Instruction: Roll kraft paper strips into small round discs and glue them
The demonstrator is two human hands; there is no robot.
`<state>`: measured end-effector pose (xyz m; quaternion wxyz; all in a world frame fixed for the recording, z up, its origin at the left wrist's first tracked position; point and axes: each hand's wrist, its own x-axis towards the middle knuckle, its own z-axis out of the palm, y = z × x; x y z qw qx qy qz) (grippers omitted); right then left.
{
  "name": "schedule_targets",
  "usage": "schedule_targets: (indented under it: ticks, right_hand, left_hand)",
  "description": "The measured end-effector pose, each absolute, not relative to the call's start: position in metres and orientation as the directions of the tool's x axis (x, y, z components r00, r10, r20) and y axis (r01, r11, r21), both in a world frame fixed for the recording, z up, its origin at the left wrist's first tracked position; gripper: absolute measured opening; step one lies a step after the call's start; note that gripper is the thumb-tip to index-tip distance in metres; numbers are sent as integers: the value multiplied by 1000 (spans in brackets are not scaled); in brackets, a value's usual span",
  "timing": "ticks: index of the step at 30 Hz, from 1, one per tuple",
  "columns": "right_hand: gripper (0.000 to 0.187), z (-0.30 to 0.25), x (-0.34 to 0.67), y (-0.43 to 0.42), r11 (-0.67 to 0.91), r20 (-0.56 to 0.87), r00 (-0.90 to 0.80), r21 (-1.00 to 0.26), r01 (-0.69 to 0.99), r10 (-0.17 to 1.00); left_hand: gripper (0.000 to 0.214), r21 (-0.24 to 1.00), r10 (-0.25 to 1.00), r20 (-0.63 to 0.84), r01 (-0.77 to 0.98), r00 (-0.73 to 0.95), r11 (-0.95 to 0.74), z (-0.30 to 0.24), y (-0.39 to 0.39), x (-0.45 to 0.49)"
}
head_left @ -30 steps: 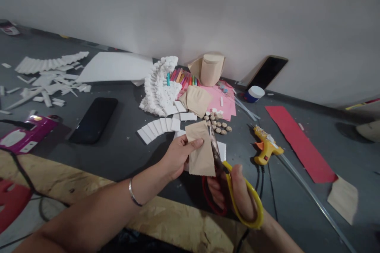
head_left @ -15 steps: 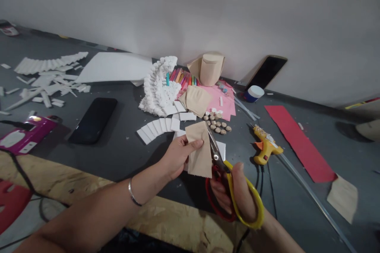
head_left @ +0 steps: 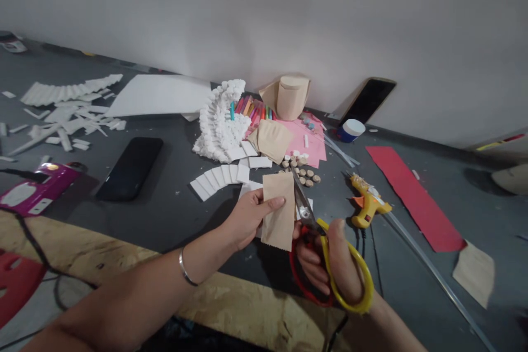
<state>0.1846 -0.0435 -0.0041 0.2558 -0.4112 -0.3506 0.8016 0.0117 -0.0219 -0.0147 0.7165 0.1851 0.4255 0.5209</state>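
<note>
Brown paper strip being turned squarer, below centre toward six o'clock, clamped between the left hand's thumb and fingers from nine o'clock. Scissors being drawn slightly toward four o'clock, blades being angled to eleven just beside the strip's edge; trimming apparently being paused. Right hand's fingers being kept curled through the handles.

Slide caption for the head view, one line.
Left hand holds a brown paper piece; right hand holds scissors beside it, above a dark table.
</note>
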Motion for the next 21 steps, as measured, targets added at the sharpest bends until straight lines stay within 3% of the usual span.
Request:
schedule_targets:
  ticks: [4, 10, 14, 21]
  right_hand:
    - [62, 0, 185, -42, -644, -466, -539, -740, -197, 701]
    - [82, 4, 180, -40, -689, -463, -587, -684, -241, 664]
    - [82, 8, 176, -38, -703, -446, -609, -654, -280, 656]
    - [80, 14, 178, -38, -684, -495, -555, -703, -196, 668]
  left_hand:
    - [37, 709, 903, -419, -585, 101, 394, -15, -21, 11]
    - [37, 713, 899, -418, -566, 130, 413, -12, -21, 9]
    - [38, 713, 910, -383, -574, 160, 401, -13, -22, 9]
    - [42, 712, 902, -413, -574, 124, 404, -12, -21, 11]
